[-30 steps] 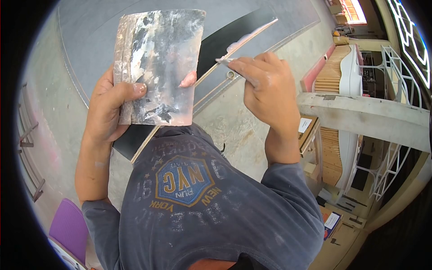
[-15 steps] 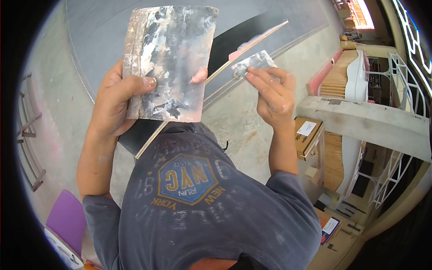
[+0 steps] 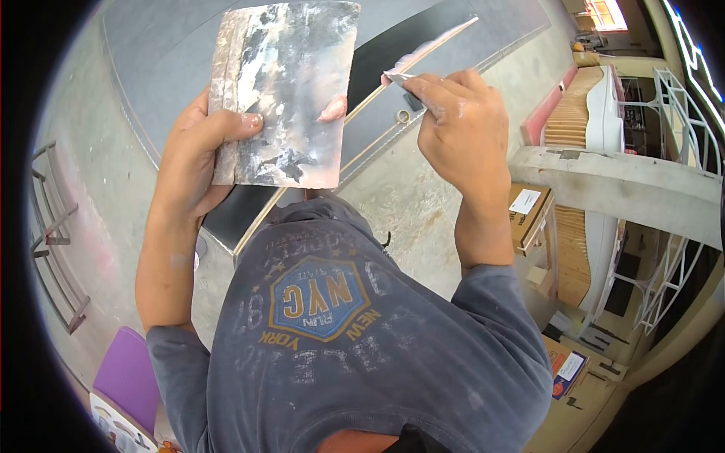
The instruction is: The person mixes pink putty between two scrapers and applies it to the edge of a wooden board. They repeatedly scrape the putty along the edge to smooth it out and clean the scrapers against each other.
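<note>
My left hand grips a flat mixing board, thumb across its face and fingers behind. The board is smeared grey, white and black, with a lump of pink putty by its right edge. My right hand is closed on a putty spreader, mostly hidden by the fingers. The spreader's tip meets pink putty along the pale edge of a long black panel. A pink-white strip of putty runs along that edge towards the far end. The mixing board covers the panel's middle.
A large grey surface lies beyond the panel, with a small tape roll near my right hand. Cardboard boxes and a concrete beam are at right. A purple chair back and metal rack are at left.
My right hand has turned over and brought the spreader to the panel's edge; its broad face showed before. The mixing board has shifted slightly up and stays in my left hand.
</note>
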### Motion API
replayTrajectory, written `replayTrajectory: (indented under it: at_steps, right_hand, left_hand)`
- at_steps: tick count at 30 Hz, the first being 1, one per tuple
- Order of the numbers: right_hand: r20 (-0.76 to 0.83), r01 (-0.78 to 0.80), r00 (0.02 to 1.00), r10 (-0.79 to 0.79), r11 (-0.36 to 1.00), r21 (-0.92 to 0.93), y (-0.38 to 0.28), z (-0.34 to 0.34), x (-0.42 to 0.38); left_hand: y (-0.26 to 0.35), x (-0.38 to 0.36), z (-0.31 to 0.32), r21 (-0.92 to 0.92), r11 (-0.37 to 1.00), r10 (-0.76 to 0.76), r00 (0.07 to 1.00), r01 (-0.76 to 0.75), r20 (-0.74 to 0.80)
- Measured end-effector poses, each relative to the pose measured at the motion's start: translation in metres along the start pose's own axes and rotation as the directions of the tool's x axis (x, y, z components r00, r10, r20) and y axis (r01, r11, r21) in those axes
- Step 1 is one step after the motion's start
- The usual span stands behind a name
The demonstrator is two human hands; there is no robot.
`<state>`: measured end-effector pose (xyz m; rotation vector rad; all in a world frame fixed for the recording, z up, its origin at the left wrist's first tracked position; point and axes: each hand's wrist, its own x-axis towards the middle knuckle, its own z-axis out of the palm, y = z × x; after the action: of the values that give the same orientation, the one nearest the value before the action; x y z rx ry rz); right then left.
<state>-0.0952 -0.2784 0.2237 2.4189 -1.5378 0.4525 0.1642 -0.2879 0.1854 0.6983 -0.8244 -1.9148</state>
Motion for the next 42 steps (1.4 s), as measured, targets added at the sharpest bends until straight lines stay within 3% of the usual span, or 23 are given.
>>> replayTrajectory:
  at_steps: [7,10,16,19,22,25,29,32,35,38,42]
  right_hand:
    - [0.080,0.086,0.992,-0.095,0.990,0.111,-0.016,-0.024,-0.015]
    - [-0.148,0.086,0.988,-0.054,0.972,0.217,-0.003,-0.003,-0.027]
    - [-0.388,0.099,0.920,-0.050,0.989,0.108,-0.006,0.046,-0.042]
    - [-0.315,0.091,0.947,-0.064,0.993,0.070,-0.010,0.040,-0.049]
    - [-0.226,-0.012,0.974,0.030,0.997,0.079,-0.004,0.013,-0.054]
    - [-0.306,-0.206,0.930,0.201,0.978,0.015,0.034,0.009,-0.049]
    - [-0.107,-0.364,0.930,0.351,0.921,-0.138,0.099,-0.007,-0.010]
    - [-0.044,-0.255,0.967,0.253,0.966,-0.046,0.155,0.009,0.024]
    - [0.205,-0.399,0.889,0.410,0.912,-0.091,0.169,0.009,0.057]
    - [0.248,-0.490,0.821,0.514,0.858,-0.157,0.164,0.007,0.077]
    - [0.257,-0.334,0.895,0.366,0.929,-0.158,0.206,0.036,0.090]
  left_hand:
    - [0.004,0.013,-0.009,-0.172,0.974,-0.131,0.984,0.151,0.119]
    - [0.003,0.008,-0.009,-0.111,0.990,-0.078,0.993,0.087,0.086]
    - [0.002,0.005,-0.015,-0.139,0.986,-0.077,0.994,0.088,0.083]
    - [0.000,0.007,-0.014,-0.111,0.986,-0.114,0.990,0.123,0.083]
    - [0.002,0.007,-0.011,-0.097,0.988,-0.114,0.991,0.120,0.072]
    - [0.002,0.005,-0.011,-0.068,0.991,-0.117,0.993,0.119,0.033]
    - [0.004,0.002,-0.006,-0.021,0.996,-0.091,0.996,0.090,-0.018]
    - [0.000,0.002,-0.011,0.005,0.999,-0.051,0.999,0.051,-0.010]
    - [-0.003,0.001,-0.015,-0.026,0.999,-0.045,0.999,0.044,-0.029]
    - [-0.001,0.000,-0.009,-0.050,0.997,-0.060,0.998,0.059,-0.028]
    - [0.005,0.003,-0.011,-0.036,0.993,-0.113,0.993,0.114,0.016]
